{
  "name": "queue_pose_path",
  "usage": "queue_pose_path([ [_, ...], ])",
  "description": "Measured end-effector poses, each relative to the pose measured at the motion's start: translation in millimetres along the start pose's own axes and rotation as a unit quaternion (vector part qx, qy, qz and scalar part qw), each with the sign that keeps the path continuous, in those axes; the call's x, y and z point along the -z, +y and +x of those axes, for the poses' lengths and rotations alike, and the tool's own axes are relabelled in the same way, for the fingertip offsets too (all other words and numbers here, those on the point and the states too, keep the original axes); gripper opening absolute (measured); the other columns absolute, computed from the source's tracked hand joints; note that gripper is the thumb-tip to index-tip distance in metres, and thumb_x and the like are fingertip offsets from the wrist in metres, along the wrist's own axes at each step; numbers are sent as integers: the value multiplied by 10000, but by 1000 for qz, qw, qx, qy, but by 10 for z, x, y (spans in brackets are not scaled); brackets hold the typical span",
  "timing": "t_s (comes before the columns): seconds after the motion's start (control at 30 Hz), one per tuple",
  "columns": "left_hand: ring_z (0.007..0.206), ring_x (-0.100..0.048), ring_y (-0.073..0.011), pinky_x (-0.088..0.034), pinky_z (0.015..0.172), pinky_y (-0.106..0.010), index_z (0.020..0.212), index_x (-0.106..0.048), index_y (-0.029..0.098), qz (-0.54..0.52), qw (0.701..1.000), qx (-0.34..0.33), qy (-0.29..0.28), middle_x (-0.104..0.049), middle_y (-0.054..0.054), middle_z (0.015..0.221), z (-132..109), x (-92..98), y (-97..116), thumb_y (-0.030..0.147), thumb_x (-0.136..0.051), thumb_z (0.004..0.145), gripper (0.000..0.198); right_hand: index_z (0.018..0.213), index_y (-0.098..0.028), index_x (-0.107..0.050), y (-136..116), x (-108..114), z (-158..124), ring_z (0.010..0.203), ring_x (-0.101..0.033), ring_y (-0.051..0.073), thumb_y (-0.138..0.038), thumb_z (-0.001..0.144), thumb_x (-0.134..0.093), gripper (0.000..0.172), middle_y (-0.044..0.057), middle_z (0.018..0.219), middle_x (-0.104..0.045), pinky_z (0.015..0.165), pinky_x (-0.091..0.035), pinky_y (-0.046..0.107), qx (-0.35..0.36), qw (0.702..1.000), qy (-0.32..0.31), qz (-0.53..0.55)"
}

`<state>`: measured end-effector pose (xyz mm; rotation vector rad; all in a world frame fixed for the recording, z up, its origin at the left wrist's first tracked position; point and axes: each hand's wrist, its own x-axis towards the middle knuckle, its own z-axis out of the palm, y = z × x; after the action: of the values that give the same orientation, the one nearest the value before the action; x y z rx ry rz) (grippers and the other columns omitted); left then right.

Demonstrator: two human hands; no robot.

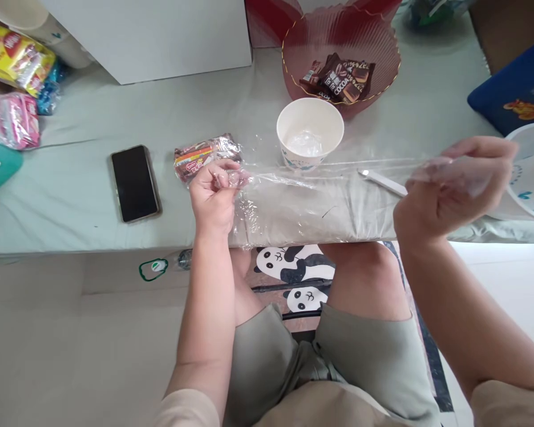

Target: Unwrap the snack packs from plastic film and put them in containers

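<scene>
A sheet of clear plastic wrap is stretched between my two hands over the front edge of a low table covered in pale green cloth. My left hand is closed, pinching the left end of the wrap. My right hand is closed around the bunched right end. Behind the wrap stands a white paper cup with a bit of clear plastic inside. A small snack packet lies just behind my left hand.
A black phone lies left of the snack packet. A red bowl holds cocoa snack packs. A white stick-like object lies under the wrap. Another white cup is at the right edge. More snack bags sit far left.
</scene>
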<state>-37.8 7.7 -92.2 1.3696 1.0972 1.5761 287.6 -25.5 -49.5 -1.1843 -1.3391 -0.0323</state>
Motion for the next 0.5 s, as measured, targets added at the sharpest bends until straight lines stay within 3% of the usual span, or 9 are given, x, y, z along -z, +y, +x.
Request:
queue_pose_path([
  [0.03,831,-673,-132,-618,733,-324,694,-363,211,13,1000,-4,1,-651,-5,1002,9,11,-34,431,-801,811,504,669,-213,-448,-15,65,-21,857,-536,186,-418,971,-593,393,43,894,-465,645,-463,377,96,995,17,-21],
  [0.1,872,-673,-151,-622,749,-344,690,-369,214,37,999,-10,7,-641,-16,994,26,28,-83,396,-759,839,455,629,-200,-490,-38,198,-86,757,-527,154,-199,898,-632,304,34,889,-501,553,-371,328,252,967,-9,-42],
  [0.17,880,-670,-157,-627,785,-373,671,-373,210,35,999,-10,15,-633,-23,981,37,36,-96,350,-753,829,435,625,-213,-533,-41,324,-173,719,-530,145,-68,812,-657,267,24,887,-522,520,-341,319,301,948,-89,-50],
  [0.23,852,-668,-149,-630,817,-390,638,-357,201,4,1000,0,18,-627,-20,965,41,29,-70,308,-793,775,469,636,-229,-546,-17,433,-268,730,-557,157,-8,776,-664,287,20,872,-542,531,-380,326,297,944,-132,-58],
  [0.3,827,-664,-134,-631,849,-390,613,-326,194,-35,999,26,12,-625,-11,949,42,3,-15,278,-840,714,531,728,-263,-587,26,507,-357,764,-605,171,-55,763,-728,254,11,912,-584,581,-452,343,241,959,-140,-47],
  [0.37,812,-665,-123,-628,860,-377,605,-305,191,-78,995,60,7,-626,-4,945,43,-35,47,260,-875,665,578,991,-343,-651,68,529,-435,909,-679,211,-184,747,-809,332,20,1075,-641,695,-542,384,108,980,-164,28],
  [0.43,788,-671,-114,-622,835,-354,605,-303,188,-122,988,95,7,-629,3,951,44,-77,100,241,-895,628,594,1286,-405,-587,84,499,-500,1144,-686,246,-278,748,-843,609,48,1296,-637,878,-585,428,-57,966,-215,131],
  [0.5,791,-683,-114,-611,803,-324,607,-314,186,-154,981,120,12,-636,6,956,45,-109,137,236,-901,617,589,1363,-414,-547,59,431,-546,1285,-645,231,-269,764,-851,687,50,1397,-625,1021,-562,421,-150,934,-259,193],
])
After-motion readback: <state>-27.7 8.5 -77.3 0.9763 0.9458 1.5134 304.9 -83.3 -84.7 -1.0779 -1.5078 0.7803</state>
